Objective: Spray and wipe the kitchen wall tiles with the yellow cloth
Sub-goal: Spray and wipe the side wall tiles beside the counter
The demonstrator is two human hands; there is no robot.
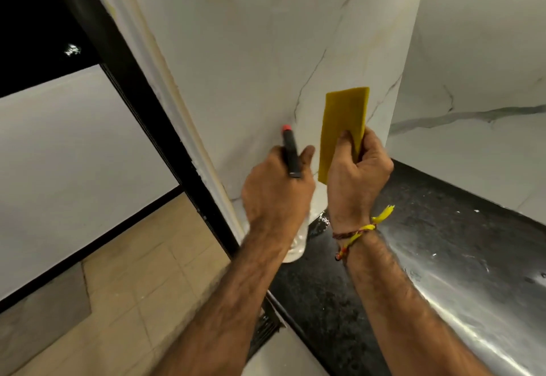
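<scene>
My left hand [276, 189] grips a clear spray bottle [295, 242]; its black nozzle head with a red tip [291, 151] points up at the white marble wall tiles [251, 65]. My right hand [359, 171] pinches the lower part of a folded yellow cloth [344, 121], held upright just in front of the tile to the right of the nozzle. Whether the cloth touches the tile cannot be told. Most of the bottle's body is hidden behind my left hand and wrist.
A black granite counter [428, 227] runs below the tiles to the right, with a shiny wet-looking strip. More marble tiles [472, 109] cover the right wall. A black frame [141, 103] borders the tiled wall on the left; beige floor tiles [133, 287] lie below.
</scene>
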